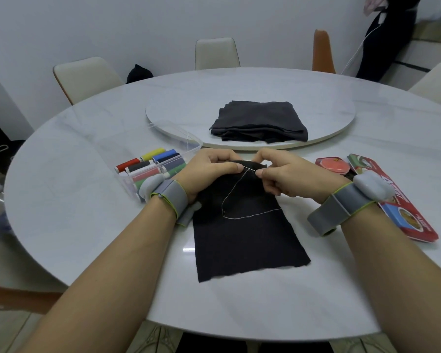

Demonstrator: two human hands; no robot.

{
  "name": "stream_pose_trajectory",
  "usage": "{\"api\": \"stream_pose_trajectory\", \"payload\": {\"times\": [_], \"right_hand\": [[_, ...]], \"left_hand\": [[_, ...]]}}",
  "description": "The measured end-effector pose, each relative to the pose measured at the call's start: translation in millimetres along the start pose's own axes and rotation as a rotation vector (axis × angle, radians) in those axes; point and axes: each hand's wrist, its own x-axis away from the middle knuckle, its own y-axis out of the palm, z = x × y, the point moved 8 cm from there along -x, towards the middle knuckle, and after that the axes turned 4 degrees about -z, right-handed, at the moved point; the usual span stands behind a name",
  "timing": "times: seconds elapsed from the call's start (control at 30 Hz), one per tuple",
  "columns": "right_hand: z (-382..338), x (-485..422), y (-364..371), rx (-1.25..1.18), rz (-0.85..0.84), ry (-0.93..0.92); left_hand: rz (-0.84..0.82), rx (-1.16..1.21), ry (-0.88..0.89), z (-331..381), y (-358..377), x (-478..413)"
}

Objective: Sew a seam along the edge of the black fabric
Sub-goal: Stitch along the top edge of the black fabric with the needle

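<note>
A piece of black fabric (242, 238) lies on the white round table (87, 200) in front of me, its far edge lifted and folded between my hands. My left hand (209, 171) pinches that far edge from the left. My right hand (285, 174) pinches a thin needle (251, 170) at the same edge, thumb and forefinger closed on it. A pale thread (239, 215) runs from the needle down across the cloth in a loop and off toward the right edge. Both wrists carry grey straps with white sensor units.
A clear plastic box of coloured thread spools (153, 166) sits left of my left hand. A stack of folded black cloth (260, 122) rests on the turntable (163, 123) beyond. A red tin lid (402, 215) and round red pincushion (331, 165) lie to the right. Chairs ring the table.
</note>
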Motion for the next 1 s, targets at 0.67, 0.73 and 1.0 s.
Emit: {"api": "stream_pose_trajectory", "payload": {"times": [0.67,0.73,1.0], "right_hand": [[4.5,-1.7,2.1,0.094,-0.032,0.011],[5.5,-2.2,1.4,0.109,-0.026,0.01],[5.3,-1.6,-1.6,0.163,0.02,0.017]], "left_hand": [[-0.006,0.002,-0.006,-1.8,-0.5,0.3],[0.0,0.001,-0.011,-1.5,-0.4,0.7],[0.043,-0.061,-0.031,-4.8,-3.1,0.2]]}}
